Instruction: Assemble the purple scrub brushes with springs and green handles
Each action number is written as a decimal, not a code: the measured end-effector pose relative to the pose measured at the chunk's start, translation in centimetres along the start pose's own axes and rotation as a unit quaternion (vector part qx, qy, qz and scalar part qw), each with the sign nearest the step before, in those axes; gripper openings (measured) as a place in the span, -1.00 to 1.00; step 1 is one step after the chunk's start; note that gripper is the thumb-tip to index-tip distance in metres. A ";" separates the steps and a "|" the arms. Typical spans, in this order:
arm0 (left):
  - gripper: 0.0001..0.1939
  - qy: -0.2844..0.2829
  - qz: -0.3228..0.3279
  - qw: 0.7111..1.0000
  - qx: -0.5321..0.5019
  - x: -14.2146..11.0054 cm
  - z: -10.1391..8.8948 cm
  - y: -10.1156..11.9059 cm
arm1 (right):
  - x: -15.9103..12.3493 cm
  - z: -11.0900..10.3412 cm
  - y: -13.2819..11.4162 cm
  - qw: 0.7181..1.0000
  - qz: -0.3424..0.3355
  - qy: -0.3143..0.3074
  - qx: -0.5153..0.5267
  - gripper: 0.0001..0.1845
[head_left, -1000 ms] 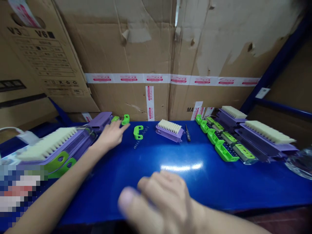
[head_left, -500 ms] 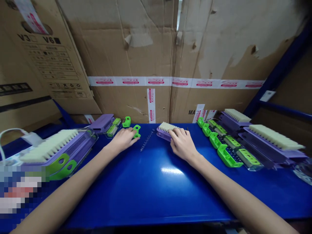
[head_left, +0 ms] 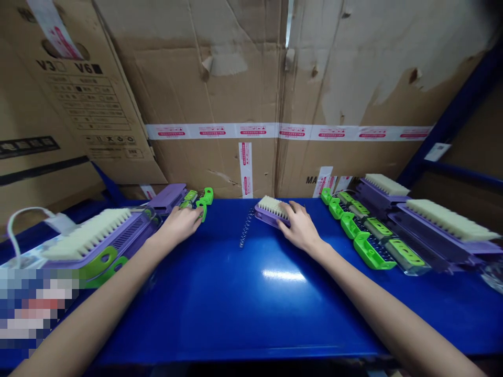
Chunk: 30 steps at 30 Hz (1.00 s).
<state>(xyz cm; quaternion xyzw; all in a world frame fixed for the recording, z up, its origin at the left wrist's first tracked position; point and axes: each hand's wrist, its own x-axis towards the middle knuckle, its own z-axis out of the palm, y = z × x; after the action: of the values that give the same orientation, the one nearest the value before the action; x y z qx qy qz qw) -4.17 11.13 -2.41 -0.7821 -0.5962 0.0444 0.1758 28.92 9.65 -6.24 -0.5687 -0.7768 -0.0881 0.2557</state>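
A workshop, it seems; a blue bench (head_left: 220,303) stands against taped cardboard (head_left: 216,104); matching green parts (head_left: 369,253) and purple brushes (head_left: 451,220) line up.

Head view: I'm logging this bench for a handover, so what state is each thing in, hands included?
Left hand: touching a green bracket; grip unclear
Green bracket: partly hidden by that hand
Right hand: closed on the middle brush
Middle brush: bristles up, partly covered
Coil spring: lying on the blue table
Four right-side green brackets: lined up
Two right-side brushes: bristles up
Left-side brush: bristles up
Left-side carton: V6 square filled, V3 square blank
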 end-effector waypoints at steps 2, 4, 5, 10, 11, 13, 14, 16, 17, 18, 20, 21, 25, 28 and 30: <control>-0.67 -0.004 0.008 1.000 -0.015 0.2 0.2 -0.3 | 0.1 0.0 0.3 0.999 0.015 -0.017 0.026 -0.43; -0.66 -0.009 0.016 0.999 -0.031 0.4 0.3 -0.6 | 0.1 0.1 0.7 0.998 0.029 -0.030 0.040 -0.37; -0.66 -0.011 0.018 0.999 -0.037 0.5 0.4 -0.7 | 0.1 0.1 0.8 0.997 0.037 -0.036 0.049 -0.33; -0.68 -0.002 0.023 0.999 -0.029 0.8 0.8 -1.2 | 0.1 0.5 1.4 0.988 0.066 -0.040 0.134 -0.20; -0.69 0.008 0.020 0.999 -0.025 0.8 0.7 -1.1 | 0.2 0.6 1.5 0.987 0.068 -0.034 0.143 -0.19; -0.69 0.043 0.019 0.998 -0.031 0.9 0.3 -0.5 | 0.3 0.7 1.7 0.986 0.067 -0.014 0.151 -0.18; -0.67 0.065 0.026 0.997 -0.043 0.9 -0.1 0.0 | 0.3 0.7 1.7 0.986 0.062 0.002 0.153 -0.18; -0.56 0.115 0.057 0.989 -0.077 1.0 -1.2 1.4 | 0.4 0.5 1.6 0.986 0.034 0.041 0.159 -0.18; -0.49 0.139 0.081 0.982 -0.095 1.0 -1.9 2.4 | 0.4 0.2 1.5 0.985 0.010 0.062 0.162 -0.18; -0.43 0.163 0.105 0.975 -0.112 1.0 -2.7 3.4 | 0.3 -0.1 1.3 0.983 -0.020 0.082 0.165 -0.18; -0.32 0.207 0.150 0.957 -0.140 1.0 -4.5 5.4 | 0.2 -0.8 0.5 0.975 -0.095 0.107 0.171 -0.17; -0.27 0.221 0.175 0.948 -0.149 1.0 -5.4 6.3 | 0.0 -1.1 0.1 0.969 -0.137 0.115 0.172 -0.16; -0.28 0.169 0.284 0.925 -0.184 0.8 -7.8 8.2 | -0.6 -2.0 -1.7 0.938 -0.273 0.140 0.162 -0.16; -0.27 0.133 0.282 0.928 -0.203 0.3 -8.4 8.3 | -0.8 -2.1 -2.5 0.929 -0.280 0.153 0.187 -0.17; -0.28 0.136 0.265 0.936 -0.186 -0.1 -8.4 8.1 | -0.8 -2.0 -2.9 0.930 -0.265 0.148 0.206 -0.15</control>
<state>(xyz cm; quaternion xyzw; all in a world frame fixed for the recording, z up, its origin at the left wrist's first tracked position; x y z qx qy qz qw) 5.60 7.34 2.78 -0.9290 -0.3355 -0.1288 0.0889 27.03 7.17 -4.46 -0.2576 -0.8536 -0.0735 0.4467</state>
